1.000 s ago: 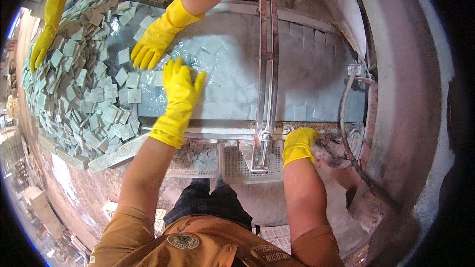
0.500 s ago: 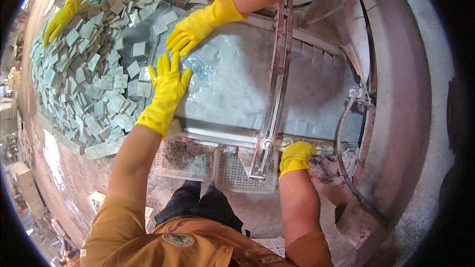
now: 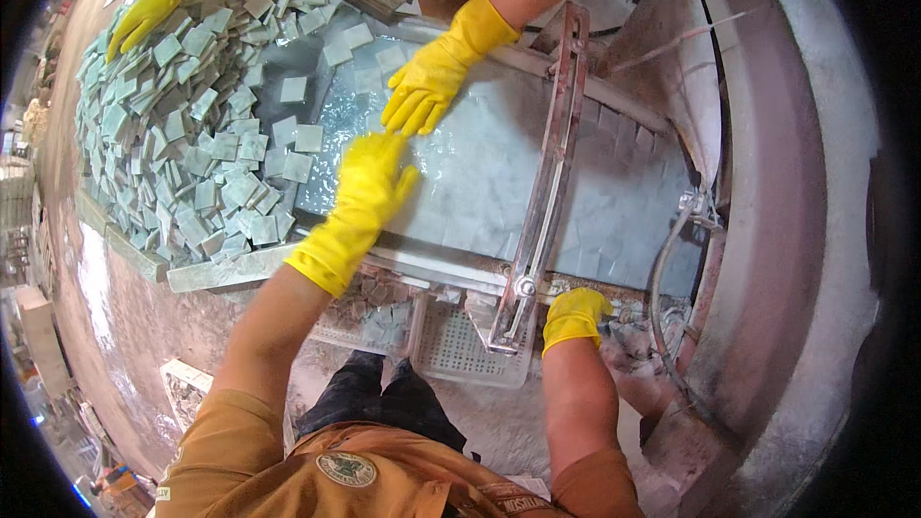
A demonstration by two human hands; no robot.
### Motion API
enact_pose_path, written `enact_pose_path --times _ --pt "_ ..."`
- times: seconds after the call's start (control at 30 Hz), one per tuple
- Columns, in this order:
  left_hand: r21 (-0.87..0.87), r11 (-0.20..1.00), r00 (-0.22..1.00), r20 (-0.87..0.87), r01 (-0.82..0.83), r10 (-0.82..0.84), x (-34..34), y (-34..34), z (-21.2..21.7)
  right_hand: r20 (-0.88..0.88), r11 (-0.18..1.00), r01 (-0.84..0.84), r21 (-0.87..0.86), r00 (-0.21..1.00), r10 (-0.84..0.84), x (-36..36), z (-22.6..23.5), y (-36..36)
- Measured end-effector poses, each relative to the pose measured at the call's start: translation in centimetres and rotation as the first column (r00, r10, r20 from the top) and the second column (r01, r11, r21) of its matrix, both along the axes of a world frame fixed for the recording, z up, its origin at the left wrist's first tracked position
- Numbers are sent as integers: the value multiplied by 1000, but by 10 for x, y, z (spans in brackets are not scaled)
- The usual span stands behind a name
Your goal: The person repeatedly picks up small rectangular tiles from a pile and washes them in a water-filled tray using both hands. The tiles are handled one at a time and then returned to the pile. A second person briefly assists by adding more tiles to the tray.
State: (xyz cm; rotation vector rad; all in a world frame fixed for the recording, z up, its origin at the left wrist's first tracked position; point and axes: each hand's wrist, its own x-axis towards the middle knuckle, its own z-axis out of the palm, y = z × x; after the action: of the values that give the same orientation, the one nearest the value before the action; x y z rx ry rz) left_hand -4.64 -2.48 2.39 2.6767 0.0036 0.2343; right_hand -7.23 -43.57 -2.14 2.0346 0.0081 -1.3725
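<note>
Tiles (image 3: 192, 149), pale green squares, heaped beside left hand (image 3: 369, 187).

Tile heap (image 3: 182, 134) left of wet tray (image 3: 480, 182), metal bar (image 3: 547, 182) across tray, basket (image 3: 460, 350) below

Glossy wet stone slab (image 3: 480, 182), matt green tiles (image 3: 192, 163), smooth rubber gloves (image 3: 360, 206), rusty metal bar (image 3: 547, 182).

A yellow-gloved left hand (image 3: 369, 194) lies flat, fingers spread, on a wet sheet of pale square tiles (image 3: 480, 173), while the right hand (image 3: 573, 315) rests at the counter (image 3: 432, 264) edge beside a metal cutting bar (image 3: 547, 182). Opposite, a co-worker's gloved hand (image 3: 432, 82) presses the same sheet near loose tiles (image 3: 182, 163).
</note>
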Motion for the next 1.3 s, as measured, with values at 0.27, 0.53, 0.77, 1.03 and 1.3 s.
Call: enact_pose_path --times 0.27,0.53,0.77,1.03,1.3 --pt "283 950 987 -55 -128 149 4 48 -45 -11 998 -47 35 999 48 0 9 6" --pt "166 932 946 -105 321 -307 -6 72 -20 -40 1000 -29 9 999 30 7 26 15" --pt "174 964 978 -75 203 -193 -13 108 -22 15 1000 3 -14 1000 -2 8 14 13" --pt "186 970 955 -279 157 -102 -26 92 1 79 989 -43 -141 995 54 -6 -8 -1" --pt "-98 968 959 -140 233 -245 -30 79 -19 6 997 75 -33 997 -75 5 -1 4"
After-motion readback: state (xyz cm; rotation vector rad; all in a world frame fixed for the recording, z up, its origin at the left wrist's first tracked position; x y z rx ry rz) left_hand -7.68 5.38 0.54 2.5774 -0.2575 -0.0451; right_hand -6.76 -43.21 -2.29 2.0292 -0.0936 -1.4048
